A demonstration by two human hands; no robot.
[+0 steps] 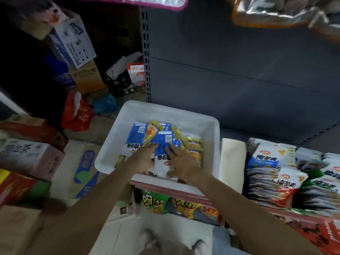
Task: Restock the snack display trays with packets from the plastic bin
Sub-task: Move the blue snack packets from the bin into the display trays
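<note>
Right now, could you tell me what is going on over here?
A person is reaching both hands into the white plastic bin. The left hand and right hand are together on a blue and white packet lying atop the others. The display trays to the right already hold rows of packets.
</note>
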